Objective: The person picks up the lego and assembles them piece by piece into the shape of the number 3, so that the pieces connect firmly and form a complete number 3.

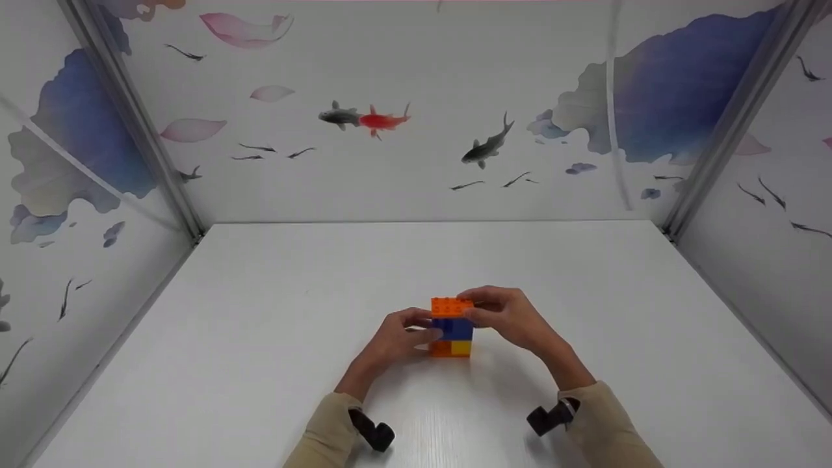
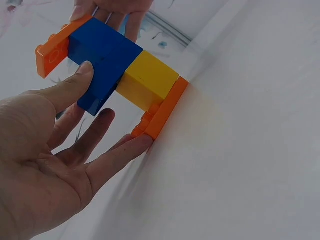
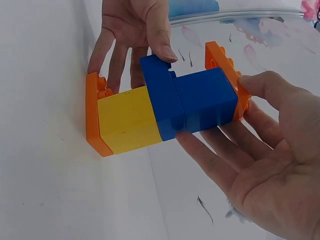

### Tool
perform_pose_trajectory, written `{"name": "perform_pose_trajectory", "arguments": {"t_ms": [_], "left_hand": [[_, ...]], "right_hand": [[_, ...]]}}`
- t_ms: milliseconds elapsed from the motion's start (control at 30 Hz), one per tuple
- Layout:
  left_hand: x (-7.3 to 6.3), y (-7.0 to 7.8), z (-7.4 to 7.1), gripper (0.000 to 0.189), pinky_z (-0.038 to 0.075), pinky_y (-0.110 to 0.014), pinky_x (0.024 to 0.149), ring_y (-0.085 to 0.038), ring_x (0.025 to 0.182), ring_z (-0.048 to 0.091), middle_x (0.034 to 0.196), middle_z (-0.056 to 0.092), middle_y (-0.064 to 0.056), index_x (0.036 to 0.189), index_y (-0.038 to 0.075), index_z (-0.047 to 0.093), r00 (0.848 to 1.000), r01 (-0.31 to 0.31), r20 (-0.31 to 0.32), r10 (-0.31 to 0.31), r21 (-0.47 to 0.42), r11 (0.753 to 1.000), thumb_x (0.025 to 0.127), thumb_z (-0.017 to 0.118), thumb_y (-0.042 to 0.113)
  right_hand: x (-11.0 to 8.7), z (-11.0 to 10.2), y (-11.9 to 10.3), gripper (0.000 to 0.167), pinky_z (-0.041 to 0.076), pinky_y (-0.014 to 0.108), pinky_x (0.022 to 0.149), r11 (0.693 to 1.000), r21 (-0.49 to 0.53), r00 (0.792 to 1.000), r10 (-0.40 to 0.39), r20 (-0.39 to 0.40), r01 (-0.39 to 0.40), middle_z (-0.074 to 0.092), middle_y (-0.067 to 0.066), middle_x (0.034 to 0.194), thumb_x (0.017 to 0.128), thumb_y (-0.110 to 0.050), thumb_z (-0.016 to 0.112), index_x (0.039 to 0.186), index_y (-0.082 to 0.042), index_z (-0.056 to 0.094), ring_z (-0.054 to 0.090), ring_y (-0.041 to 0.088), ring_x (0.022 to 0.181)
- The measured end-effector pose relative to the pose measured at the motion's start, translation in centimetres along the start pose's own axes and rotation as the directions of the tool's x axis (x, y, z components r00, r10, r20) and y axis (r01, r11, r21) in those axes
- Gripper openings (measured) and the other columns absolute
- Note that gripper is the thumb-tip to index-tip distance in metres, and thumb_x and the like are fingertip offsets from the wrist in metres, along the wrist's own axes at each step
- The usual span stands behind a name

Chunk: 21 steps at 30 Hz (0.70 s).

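A stack of toy building bricks stands upright on the white table. At its base is a flat orange brick (image 2: 169,107), carrying a yellow brick (image 3: 129,120) on one half. Above come a wider blue brick (image 3: 162,97) that overhangs the yellow one, and a squarer blue brick (image 3: 206,97). Another flat orange brick (image 1: 448,306) tops the stack, jutting out past the blue. My left hand (image 1: 398,337) holds the blue part from the left, thumb in front; one fingertip touches the base brick. My right hand (image 1: 510,315) grips the top orange brick at its right end.
The white tabletop (image 1: 260,292) spreads around the stack. White panels (image 1: 403,175) printed with fish and petals enclose the back and both sides, joined by grey metal corner posts (image 1: 140,123). A black wrist camera (image 1: 374,432) sits on each sleeve cuff.
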<state>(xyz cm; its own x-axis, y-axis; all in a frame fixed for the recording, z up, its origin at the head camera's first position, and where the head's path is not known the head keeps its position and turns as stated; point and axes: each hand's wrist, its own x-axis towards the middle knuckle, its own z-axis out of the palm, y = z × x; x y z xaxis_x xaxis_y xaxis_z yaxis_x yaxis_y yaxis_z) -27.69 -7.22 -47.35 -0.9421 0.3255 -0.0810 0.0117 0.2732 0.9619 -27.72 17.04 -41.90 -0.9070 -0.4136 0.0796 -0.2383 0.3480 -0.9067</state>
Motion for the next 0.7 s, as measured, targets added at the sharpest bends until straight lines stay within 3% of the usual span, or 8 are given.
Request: {"name": "perform_pose_trajectory", "arguments": {"t_ms": [333,533,700], "left_hand": [[0.1,0.0,0.2,0.044,0.06,-0.04,0.092,-0.026,0.117,0.061,0.134,0.06,-0.012,0.13,0.014,0.063,1.0,0.026,-0.001,-0.026,-0.059,0.998,0.091,0.074,0.031],[0.3,0.1,0.2,0.045,0.06,-0.04,0.091,-0.026,0.115,0.063,0.132,0.06,-0.013,0.131,0.01,0.061,0.998,0.046,-0.032,-0.049,-0.066,0.997,0.092,0.073,0.031],[0.2,0.0,0.1,0.048,0.06,-0.039,0.092,-0.025,0.114,0.064,0.13,0.061,-0.012,0.132,0.01,0.061,0.997,0.045,-0.055,-0.048,-0.051,0.998,0.092,0.071,0.036]], "right_hand": [[0.2,0.0,0.4,0.036,0.057,0.038,0.099,1.0,-0.001,1.0,-0.018,-0.005,0.018,0.066,0.01,0.131,0.096,-0.032,0.067,0.128,-0.015,0.066,0.066,0.026,0.114],[0.4,-0.3,1.1,0.052,0.049,0.047,0.109,1.0,0.008,0.998,-0.028,0.064,0.028,0.053,0.008,0.149,0.095,-0.032,0.07,0.143,-0.02,0.055,0.053,0.033,0.136],[0.5,-0.1,2.1,0.061,0.046,0.052,0.111,1.0,-0.006,0.996,-0.002,0.084,0.003,0.049,0.009,0.153,0.093,-0.028,0.071,0.149,-0.023,0.048,0.053,0.034,0.136]]}}
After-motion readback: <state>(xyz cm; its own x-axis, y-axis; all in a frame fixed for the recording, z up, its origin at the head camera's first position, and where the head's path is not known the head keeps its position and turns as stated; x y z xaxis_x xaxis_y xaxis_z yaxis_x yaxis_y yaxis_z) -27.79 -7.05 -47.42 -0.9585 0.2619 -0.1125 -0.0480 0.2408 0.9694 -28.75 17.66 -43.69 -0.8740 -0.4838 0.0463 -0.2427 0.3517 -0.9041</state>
